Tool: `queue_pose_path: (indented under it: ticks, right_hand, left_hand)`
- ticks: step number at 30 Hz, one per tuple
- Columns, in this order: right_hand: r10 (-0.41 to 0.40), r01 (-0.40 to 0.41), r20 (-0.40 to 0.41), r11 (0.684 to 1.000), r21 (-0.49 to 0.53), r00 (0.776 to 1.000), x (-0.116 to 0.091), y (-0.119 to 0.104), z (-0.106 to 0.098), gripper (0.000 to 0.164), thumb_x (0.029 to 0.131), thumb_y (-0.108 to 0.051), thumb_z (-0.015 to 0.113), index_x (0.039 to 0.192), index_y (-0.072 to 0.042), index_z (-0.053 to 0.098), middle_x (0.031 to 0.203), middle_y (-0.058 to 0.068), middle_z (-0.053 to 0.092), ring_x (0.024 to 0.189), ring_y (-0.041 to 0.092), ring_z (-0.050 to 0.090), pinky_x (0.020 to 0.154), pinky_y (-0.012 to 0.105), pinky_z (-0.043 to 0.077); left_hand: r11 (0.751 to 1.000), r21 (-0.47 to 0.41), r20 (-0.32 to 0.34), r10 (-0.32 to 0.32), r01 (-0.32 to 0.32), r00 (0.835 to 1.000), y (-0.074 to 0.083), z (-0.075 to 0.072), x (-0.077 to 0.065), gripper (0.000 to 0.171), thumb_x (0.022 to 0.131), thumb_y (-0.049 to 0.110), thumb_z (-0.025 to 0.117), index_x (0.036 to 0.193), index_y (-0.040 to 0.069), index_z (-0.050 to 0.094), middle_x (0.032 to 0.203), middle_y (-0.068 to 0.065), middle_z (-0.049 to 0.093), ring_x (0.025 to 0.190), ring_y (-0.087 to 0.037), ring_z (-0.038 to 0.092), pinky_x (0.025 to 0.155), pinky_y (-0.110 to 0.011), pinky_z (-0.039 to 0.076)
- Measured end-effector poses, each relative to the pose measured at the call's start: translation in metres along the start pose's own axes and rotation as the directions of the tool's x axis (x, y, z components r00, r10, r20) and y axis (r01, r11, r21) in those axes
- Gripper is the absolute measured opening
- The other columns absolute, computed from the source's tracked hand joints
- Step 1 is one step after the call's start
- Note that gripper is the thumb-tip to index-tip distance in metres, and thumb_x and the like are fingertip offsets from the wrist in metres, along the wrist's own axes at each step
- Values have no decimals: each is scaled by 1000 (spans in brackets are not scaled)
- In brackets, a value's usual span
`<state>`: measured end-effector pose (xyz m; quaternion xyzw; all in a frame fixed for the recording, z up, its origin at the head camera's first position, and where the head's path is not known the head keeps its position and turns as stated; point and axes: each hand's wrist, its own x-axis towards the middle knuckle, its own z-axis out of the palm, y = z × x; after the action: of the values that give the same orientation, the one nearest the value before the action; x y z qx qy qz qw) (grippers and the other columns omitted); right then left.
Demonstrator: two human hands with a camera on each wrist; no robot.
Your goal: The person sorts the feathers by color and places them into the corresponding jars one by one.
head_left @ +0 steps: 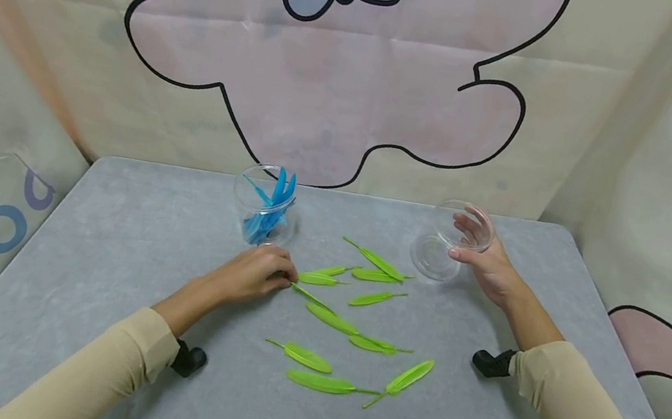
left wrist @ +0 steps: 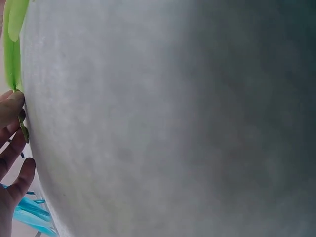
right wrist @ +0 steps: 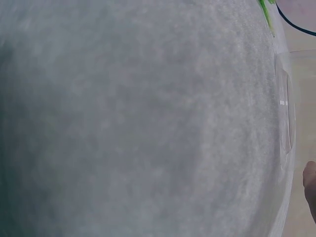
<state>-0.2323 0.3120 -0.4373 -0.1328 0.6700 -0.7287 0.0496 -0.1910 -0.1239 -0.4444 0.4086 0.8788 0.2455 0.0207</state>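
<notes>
In the head view my left hand (head_left: 255,272) pinches the thin quill of a bright green feather (head_left: 331,318) between thumb and finger. The left wrist view shows that grip, the quill's end sticking out past the fingers and the green vane (left wrist: 12,59) above. More green feathers (head_left: 374,297) lie scattered over the table between my hands. On the right, a see-through plastic cup (head_left: 433,257) is held by my right hand (head_left: 490,263), fingers behind its rim and thumb in front. Only the tip of the right thumb (right wrist: 310,180) shows in the right wrist view.
A second clear cup (head_left: 240,212) with blue feathers (head_left: 268,217) in it stands near the table's back edge, just beyond my left hand. The grey table (head_left: 125,233) meets a printed cloth backdrop (head_left: 329,90) behind and at both sides.
</notes>
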Motion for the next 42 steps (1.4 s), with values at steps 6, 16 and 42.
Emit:
queue_pose_path:
  ticks: [6,16,42]
  right_hand:
    - [8,-8,2,1000,-10,1000,1,0,0,81,86,13,66,151,-19,28,143,-3,41,145,30,19,119,55,-2]
    - [11,-11,-2,1000,-13,1000,1,-1,1,81,86,13,66,150,-20,29,147,1,39,145,28,20,119,53,0]
    - [27,-27,-2,1000,-16,1000,0,0,1,84,85,10,69,151,-20,27,152,11,31,143,26,22,119,54,-2]
  left_hand:
    - [994,-91,12,-64,65,998,5,-3,3,8,92,11,73,99,11,76,94,4,68,91,-11,64,84,-32,54]
    - [961,-270,-79,-92,68,993,23,-11,16,8,92,17,73,97,11,76,88,10,69,86,-6,62,80,-34,53]
    - [970,-240,-244,-97,37,965,72,-40,94,15,97,21,67,99,10,77,72,4,59,68,-12,53,61,-26,44]
